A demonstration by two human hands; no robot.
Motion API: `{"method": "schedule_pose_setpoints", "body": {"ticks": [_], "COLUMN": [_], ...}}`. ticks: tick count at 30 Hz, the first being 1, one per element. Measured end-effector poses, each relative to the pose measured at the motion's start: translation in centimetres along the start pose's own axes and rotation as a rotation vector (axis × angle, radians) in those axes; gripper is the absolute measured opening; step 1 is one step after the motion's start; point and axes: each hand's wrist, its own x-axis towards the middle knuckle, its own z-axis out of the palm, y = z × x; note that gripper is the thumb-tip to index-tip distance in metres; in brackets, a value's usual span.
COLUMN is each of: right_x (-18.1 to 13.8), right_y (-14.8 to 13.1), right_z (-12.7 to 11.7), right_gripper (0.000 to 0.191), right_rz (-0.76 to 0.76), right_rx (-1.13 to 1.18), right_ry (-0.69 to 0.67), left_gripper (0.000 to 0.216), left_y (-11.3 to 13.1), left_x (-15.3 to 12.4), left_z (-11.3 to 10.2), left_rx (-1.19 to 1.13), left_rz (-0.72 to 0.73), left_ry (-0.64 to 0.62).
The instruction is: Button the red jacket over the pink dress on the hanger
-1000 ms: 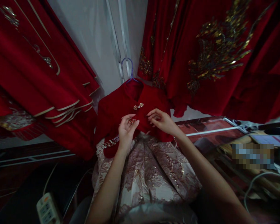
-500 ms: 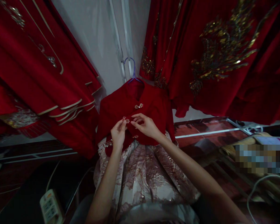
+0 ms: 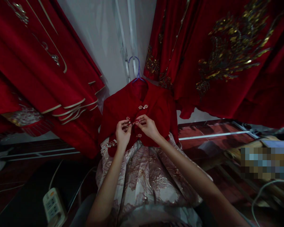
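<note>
A red jacket (image 3: 115, 102) hangs on a purple hanger (image 3: 138, 71) in front of me. My left hand (image 3: 123, 134) pinches one flower-shaped half of a beaded clasp (image 3: 128, 119) at the jacket's front opening. Close beside it, my right hand (image 3: 148, 127) pinches the other half between thumb and forefinger, and the two fingertips nearly meet. Whether the halves are hooked together I cannot tell. Above, an upper beaded clasp (image 3: 143, 107) spans the front. Below my fingers, one beaded flower (image 3: 139, 136) shows. Beneath the jacket spreads a pale pink brocade skirt (image 3: 140, 170).
Red garments with cream piping (image 3: 68, 102) hang at left. A red garment with gold sequins (image 3: 229, 53) hangs at right. A white power strip (image 3: 53, 205) lies on a dark seat at lower left. White rack bars (image 3: 213, 135) run low on both sides.
My right hand has closed on its clasp half and come up to my left fingers. My left hand has turned slightly and shifted right. The whole view has also shifted a little.
</note>
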Motion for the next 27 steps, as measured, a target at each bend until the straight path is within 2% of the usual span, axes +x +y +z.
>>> {"method": "schedule_pose_setpoints", "body": {"ticks": [4,13,20,27], "right_x": [0.7,1.1,0.9,1.1], "right_y": [0.3,0.5,0.1,0.1], "right_z": [0.3,1.1,1.2,1.3], "right_gripper": [0.015,0.016,0.015,0.012], "right_rz": [-0.049,-0.108,-0.15,-0.202], "right_rx": [-0.023,-0.041,-0.083,-0.153], "right_ry": [-0.023,-0.027,-0.056,-0.033], "left_gripper": [0.027,0.025,0.026,0.022], "left_y": [-0.5,-0.3,-0.1,0.2], "left_x": [0.6,0.8,0.7,1.9], "left_z": [0.5,0.6,0.1,-1.0], "left_rx": [-0.065,-0.175,-0.072,0.032], "left_rz": [-0.029,-0.097,-0.047,0.038], "left_ry": [-0.068,-0.061,-0.053,-0.155]}}
